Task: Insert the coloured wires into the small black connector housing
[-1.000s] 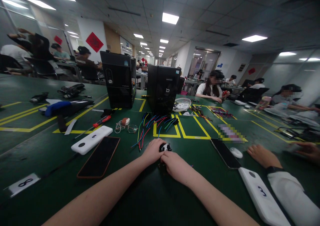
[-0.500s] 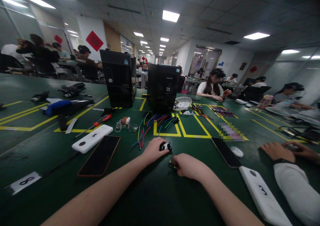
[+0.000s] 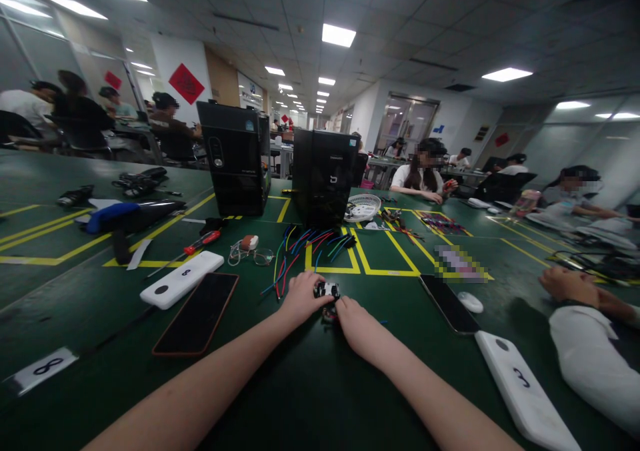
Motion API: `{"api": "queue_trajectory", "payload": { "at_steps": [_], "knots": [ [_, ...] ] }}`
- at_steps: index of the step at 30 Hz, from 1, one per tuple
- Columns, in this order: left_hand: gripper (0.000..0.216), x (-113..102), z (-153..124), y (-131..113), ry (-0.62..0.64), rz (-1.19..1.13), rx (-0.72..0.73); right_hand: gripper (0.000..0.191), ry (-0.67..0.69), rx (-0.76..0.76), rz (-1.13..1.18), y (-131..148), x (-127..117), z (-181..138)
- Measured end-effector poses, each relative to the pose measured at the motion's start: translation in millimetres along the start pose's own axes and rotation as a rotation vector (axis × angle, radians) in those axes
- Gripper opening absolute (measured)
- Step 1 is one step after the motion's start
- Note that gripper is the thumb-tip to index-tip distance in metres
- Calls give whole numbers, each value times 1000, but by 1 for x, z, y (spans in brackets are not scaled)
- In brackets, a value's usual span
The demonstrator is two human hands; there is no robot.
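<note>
My left hand (image 3: 301, 299) is closed around a small black-and-white part (image 3: 329, 290), gripping it from the left just above the green table. Close against it on the right is my right hand (image 3: 359, 323), its fingers bent and pressed together. Beneath its fingertips shows a small dark piece with a bit of red (image 3: 330, 314), too small to name. A short blue wire end pokes out to the right of this hand. Beyond my hands lie several loose coloured wires (image 3: 285, 268), blue, red, green and yellow.
Two black computer cases (image 3: 235, 164) stand at the back. On the left are a phone (image 3: 197, 314), a white power bank (image 3: 183, 280), a red screwdriver (image 3: 203, 242) and glasses (image 3: 263, 257). Another phone (image 3: 449, 303) and power bank (image 3: 525, 388) lie right, beside a co-worker's hands (image 3: 573, 286).
My right hand has moved left and up with its small piece, meeting the part in my left hand. The co-worker's hands on the right have drawn together and shifted away.
</note>
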State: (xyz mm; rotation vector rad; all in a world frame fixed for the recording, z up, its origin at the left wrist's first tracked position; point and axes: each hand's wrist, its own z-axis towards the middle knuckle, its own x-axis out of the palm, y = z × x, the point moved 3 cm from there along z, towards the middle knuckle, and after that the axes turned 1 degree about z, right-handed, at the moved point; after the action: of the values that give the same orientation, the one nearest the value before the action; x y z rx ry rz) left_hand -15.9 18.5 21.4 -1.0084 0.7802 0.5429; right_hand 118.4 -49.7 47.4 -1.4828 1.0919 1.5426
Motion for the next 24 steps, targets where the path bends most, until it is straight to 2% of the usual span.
{"api": "queue_trajectory", "payload": {
  "at_steps": [5,8,10,14,17,24],
  "knots": [
    [35,2,1,-2,55,-66,89,20,-83,92,163,-21,-16,8],
    [37,4,0,-3,95,-95,152,14,-209,82,241,-31,-22,12],
    [36,4,0,-4,120,-114,164,15,-245,54,299,-34,-22,13],
    [38,3,0,-4,146,-131,184,24,-229,-16,380,-34,-20,14],
    [42,4,0,-3,143,-133,183,24,-200,-36,347,-34,-19,14],
    [45,7,-1,0,145,-143,196,31,-243,44,253,-36,-18,15]
  ]
}}
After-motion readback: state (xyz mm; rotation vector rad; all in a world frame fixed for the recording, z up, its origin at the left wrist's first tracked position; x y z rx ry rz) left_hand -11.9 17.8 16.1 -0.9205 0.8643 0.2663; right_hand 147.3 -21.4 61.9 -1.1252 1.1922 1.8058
